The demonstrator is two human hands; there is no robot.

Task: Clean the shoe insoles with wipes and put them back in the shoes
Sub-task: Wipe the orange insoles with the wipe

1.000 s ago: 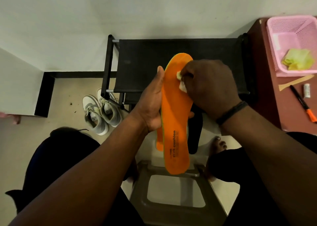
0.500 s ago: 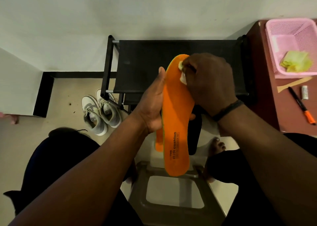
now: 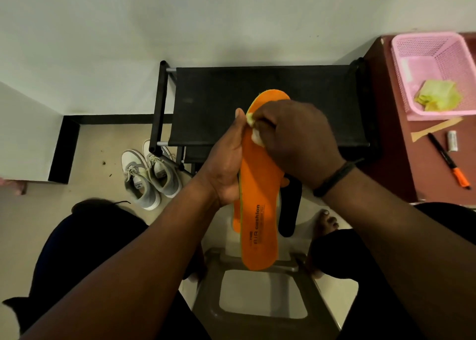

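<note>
The left hand (image 3: 226, 169) grips the orange insole (image 3: 260, 200) along its left edge near the middle, thumb up along the rim, holding it lengthwise above the stool (image 3: 260, 311) with the toe end pointing away. The right hand (image 3: 296, 141) has its fingers curled over a small pale wipe (image 3: 253, 130), pressing it onto the forefoot. The main risk is likely flex: the insole is held at one edge only, so a hard press near the toe could bend it away from the wipe and leave that end poorly cleaned, or twist it out of the left grip. It would then drop toward the stool or the floor and pick up dirt again. The wipe is wadded small, so it may slip from under the fingers or leave strips unwiped. The shoes (image 3: 150, 177) sit on the floor to the left, well apart from the hands, and another orange insole (image 3: 235, 222) and a dark one (image 3: 289, 210) lie below, so mixing up the pairs on return is a smaller hazard.
</note>
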